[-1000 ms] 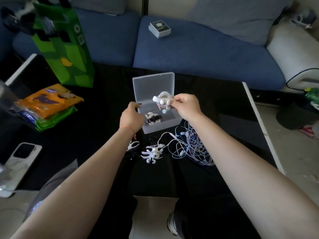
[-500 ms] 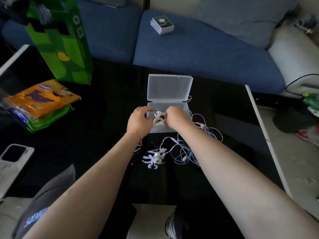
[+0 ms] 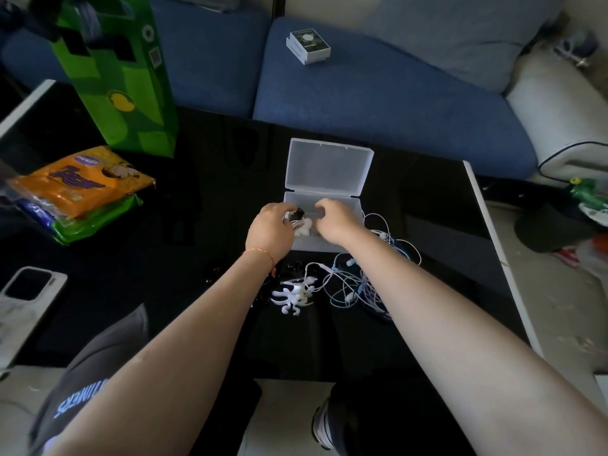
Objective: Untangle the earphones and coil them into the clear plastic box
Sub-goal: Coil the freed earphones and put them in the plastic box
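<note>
The clear plastic box (image 3: 357,210) stands open mid-table, its lid (image 3: 329,166) tipped back. Both my hands are over its base. My left hand (image 3: 271,230) curls its fingers onto a coiled earphone bundle (image 3: 304,229), white with a black part, lying in the box. My right hand (image 3: 339,220) reaches in from the right with its fingers curled down at the same bundle; its fingertips are hidden. A tangle of white and blue earphones (image 3: 362,284) lies on the table just in front of and right of the box, partly under my right forearm.
A white branching cable winder (image 3: 292,296) lies in front of the box. Snack packs (image 3: 82,189) and a green bag (image 3: 118,77) sit at the left, a phone (image 3: 26,291) at the near left. A small white box (image 3: 307,47) lies on the blue sofa. The table's right edge (image 3: 493,241) is white.
My right hand came down from above the box with the white coil, which now lies in the box. My left hand moved from the box's side onto the coils inside.
</note>
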Demonstrator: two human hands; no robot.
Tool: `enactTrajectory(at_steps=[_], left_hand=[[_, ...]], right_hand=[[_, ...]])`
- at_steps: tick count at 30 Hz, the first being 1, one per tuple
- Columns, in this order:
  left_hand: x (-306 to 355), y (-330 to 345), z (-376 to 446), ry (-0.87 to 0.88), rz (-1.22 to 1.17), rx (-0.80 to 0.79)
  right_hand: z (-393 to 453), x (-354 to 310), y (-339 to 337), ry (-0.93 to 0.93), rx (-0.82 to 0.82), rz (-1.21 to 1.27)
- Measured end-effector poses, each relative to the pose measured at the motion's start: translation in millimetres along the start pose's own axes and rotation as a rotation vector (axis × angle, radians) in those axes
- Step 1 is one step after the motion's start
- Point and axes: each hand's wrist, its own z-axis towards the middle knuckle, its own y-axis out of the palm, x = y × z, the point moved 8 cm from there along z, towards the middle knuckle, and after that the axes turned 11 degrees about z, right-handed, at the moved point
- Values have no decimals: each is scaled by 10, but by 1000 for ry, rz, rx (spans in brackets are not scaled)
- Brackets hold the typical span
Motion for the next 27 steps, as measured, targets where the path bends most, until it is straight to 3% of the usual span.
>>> enactTrajectory(at_steps=[4, 7, 9, 12, 15, 18, 20, 24, 27], left_hand=[[133, -87, -170, -13, 142, 95], [404, -196, -345, 65, 148, 162], [561, -110, -453, 128, 180, 56], [659, 246, -653, 222, 350, -250], [621, 575, -854, 275, 441, -433], [693, 529, -867, 338, 542, -214], [707, 438, -782, 361, 598, -72], [482, 484, -638, 313, 753, -150], [409, 390, -598, 221, 690, -104]], right_hand=[[-358, 44, -373, -120, 169, -24], [-661, 188, -554, -119, 193, -39], [-815, 354, -508, -56, 86, -40], [-1026, 587, -327, 10, -90, -97], [-1151, 699, -94, -2, -198, 26], [-1174, 769, -18, 19, -148, 125], [-1171, 777, -115, -6, -58, 13], [-1138, 770, -400, -82, 123, 101], [-1145, 652, -648, -144, 228, 216]])
